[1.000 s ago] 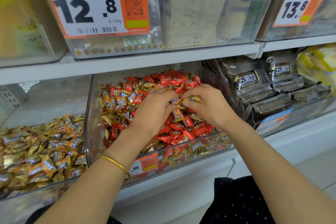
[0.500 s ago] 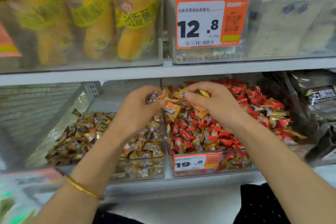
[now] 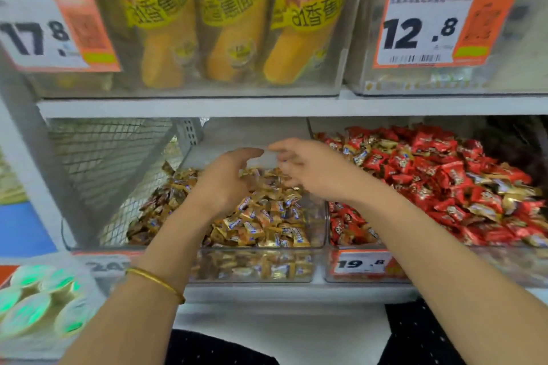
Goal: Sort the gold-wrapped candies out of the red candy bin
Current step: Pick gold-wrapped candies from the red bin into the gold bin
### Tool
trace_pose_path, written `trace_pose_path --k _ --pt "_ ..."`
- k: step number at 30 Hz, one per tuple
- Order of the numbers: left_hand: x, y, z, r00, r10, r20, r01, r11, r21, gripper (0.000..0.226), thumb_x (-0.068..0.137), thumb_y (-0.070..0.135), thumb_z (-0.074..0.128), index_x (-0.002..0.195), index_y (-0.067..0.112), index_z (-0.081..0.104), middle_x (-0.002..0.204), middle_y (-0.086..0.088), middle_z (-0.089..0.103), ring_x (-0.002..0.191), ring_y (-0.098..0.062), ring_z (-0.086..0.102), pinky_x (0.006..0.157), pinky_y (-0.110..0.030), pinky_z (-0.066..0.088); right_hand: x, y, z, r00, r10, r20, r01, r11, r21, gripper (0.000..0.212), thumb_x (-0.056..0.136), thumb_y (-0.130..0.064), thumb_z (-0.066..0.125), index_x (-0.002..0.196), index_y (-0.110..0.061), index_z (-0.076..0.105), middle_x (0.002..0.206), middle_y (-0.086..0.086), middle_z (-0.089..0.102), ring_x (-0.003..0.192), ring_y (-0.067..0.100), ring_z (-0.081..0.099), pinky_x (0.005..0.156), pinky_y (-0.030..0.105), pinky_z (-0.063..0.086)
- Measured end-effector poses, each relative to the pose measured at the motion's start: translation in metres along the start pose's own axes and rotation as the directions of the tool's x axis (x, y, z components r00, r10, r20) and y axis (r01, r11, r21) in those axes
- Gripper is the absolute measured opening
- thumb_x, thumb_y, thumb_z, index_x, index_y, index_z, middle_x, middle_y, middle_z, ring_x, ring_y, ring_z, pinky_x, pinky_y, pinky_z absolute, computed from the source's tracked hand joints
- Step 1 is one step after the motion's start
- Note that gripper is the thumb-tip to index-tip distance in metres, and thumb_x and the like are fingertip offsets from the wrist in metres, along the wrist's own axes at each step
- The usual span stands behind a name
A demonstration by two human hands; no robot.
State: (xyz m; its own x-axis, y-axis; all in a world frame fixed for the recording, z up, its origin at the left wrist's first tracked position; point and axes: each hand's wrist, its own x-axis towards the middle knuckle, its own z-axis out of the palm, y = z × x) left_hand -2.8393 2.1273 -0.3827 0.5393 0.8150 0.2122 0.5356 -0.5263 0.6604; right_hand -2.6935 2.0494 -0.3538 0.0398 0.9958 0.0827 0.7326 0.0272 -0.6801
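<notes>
The left hand (image 3: 221,184) hangs palm-down with its fingers loosely spread and bent, and nothing shows in its grasp. The right hand (image 3: 311,170), just beside it and nearly touching at the fingertips, is also slack and unclenched. It is blurred, but no candy can be made out between its fingers. Both hands hover over the back of the heap of gold-wrapped candies (image 3: 267,222). These are small pillow-shaped sweets in shiny gold and amber foil with a blue-and-white label across the middle and crimped ends. They fill a clear plastic bin (image 3: 255,268) on the lower shelf. A thin gold bangle (image 3: 154,280) circles the left wrist. Directly right of that bin, wall against wall, stands the red candy bin (image 3: 504,264), piled high with red-wrapped candies (image 3: 430,163) of the same shape. Several stray gold wrappers (image 3: 510,200) lie among the red ones, mostly toward the right and front of the pile. An orange-and-white price tag reading 19.8 (image 3: 360,263) sits on its front. Left of the gold heap a wire mesh panel (image 3: 98,151) closes off the shelf end. On the white shelf (image 3: 267,107) above, clear bins hold yellow banana-shaped packs (image 3: 234,38), flanked by a 17.8 tag (image 3: 38,35) and a 12.8 tag (image 3: 427,27). Round green-topped packs (image 3: 29,305) show at lower left.
</notes>
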Motion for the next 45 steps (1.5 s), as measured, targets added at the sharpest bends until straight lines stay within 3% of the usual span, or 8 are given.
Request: trace_pose_path --k 3,9,17,23,27,33,40,45 --pt "0.004 0.023 0.010 0.991 0.076 -0.108 -0.078 0.997 -0.018 0.036 0.093 -0.001 0.044 0.120 0.016 0.059 0.121 -0.002 0.057 0.091 -0.010 0.054 0.057 -0.001 0.038 -0.024 0.012 -0.019 0.991 0.040 -0.127 -0.008 0.971 0.239 0.035 0.094 0.008 0.035 0.120 -0.002 0.057 0.121 0.022 0.053 0.112 0.031 0.055 0.086 0.025 0.050" --pt "0.003 0.089 0.048 0.936 0.319 -0.147 -0.336 0.936 -0.107 0.025 0.094 0.007 0.049 0.108 0.020 0.065 0.101 0.015 0.057 0.095 -0.003 0.053 0.080 -0.011 0.041 -0.085 0.061 -0.078 0.925 0.182 -0.334 -0.101 0.964 0.247 0.041 0.090 0.018 0.031 0.099 -0.009 0.060 0.101 0.014 0.060 0.096 0.026 0.061 0.075 0.025 0.056" --pt "0.016 0.143 0.131 0.832 0.473 0.289 -0.470 0.879 -0.085 0.029 0.090 0.010 0.057 0.117 0.021 0.060 0.115 0.006 0.047 0.102 -0.006 0.053 0.080 -0.006 0.037 -0.142 0.130 -0.140 0.748 0.315 -0.585 -0.410 0.912 -0.033 0.035 0.085 0.014 0.044 0.079 -0.015 0.063 0.084 0.009 0.064 0.075 0.025 0.065 0.070 0.036 0.055" --pt "0.031 0.169 0.178 0.792 0.532 0.300 -0.557 0.831 -0.004 0.046 0.087 0.022 0.064 0.130 0.027 0.049 0.129 0.005 0.043 0.123 -0.014 0.033 0.098 -0.020 0.022 -0.146 0.160 -0.149 0.829 0.329 -0.452 -0.483 0.829 -0.282 0.015 0.076 -0.014 0.076 0.079 -0.024 0.065 0.076 -0.011 0.059 0.086 0.016 0.063 0.082 0.033 0.052" --pt "0.035 0.170 0.191 0.779 0.518 0.352 -0.602 0.775 0.191 0.062 0.083 0.035 0.065 0.139 0.029 0.039 0.117 0.003 0.037 0.113 -0.015 0.029 0.099 -0.025 0.027 -0.135 0.166 -0.137 0.919 0.302 -0.255 -0.393 0.773 -0.499 0.037 0.078 -0.023 0.074 0.114 -0.017 0.065 0.112 0.001 0.062 0.104 0.017 0.057 0.089 0.025 0.045" --pt "0.047 0.169 0.169 0.883 0.246 0.400 -0.440 0.733 0.520 0.042 0.083 0.035 0.066 0.124 0.033 0.056 0.130 -0.007 0.037 0.128 -0.028 0.028 0.105 -0.045 0.031 -0.146 0.167 -0.144 0.901 0.281 -0.331 -0.275 0.959 0.066 0.029 0.082 0.014 0.057 0.101 -0.007 0.063 0.101 0.011 0.064 0.086 0.016 0.059 0.073 0.012 0.050" --pt "0.036 0.190 0.188 0.732 0.585 0.350 -0.645 0.760 0.080 0.036 0.085 0.035 0.062 0.120 0.032 0.059 0.117 0.009 0.047 0.114 -0.011 0.032 0.096 -0.022 0.021 -0.154 0.186 -0.151 0.845 0.273 -0.461 -0.478 0.772 -0.418 0.024 0.083 -0.008 0.066 0.105 -0.016 0.068 0.111 0.006 0.061 0.100 0.022 0.059 0.088 0.037 0.049" --pt "0.041 0.181 0.200 0.744 0.502 0.440 -0.630 0.746 0.215 0.029 0.089 0.024 0.060 0.117 0.025 0.060 0.113 0.004 0.055 0.107 -0.015 0.044 0.094 -0.033 0.040 -0.148 0.187 -0.145 0.862 0.310 -0.400 -0.477 0.762 -0.438 0.030 0.080 -0.016 0.073 0.108 -0.014 0.064 0.111 0.005 0.059 0.102 0.024 0.058 0.088 0.038 0.049"
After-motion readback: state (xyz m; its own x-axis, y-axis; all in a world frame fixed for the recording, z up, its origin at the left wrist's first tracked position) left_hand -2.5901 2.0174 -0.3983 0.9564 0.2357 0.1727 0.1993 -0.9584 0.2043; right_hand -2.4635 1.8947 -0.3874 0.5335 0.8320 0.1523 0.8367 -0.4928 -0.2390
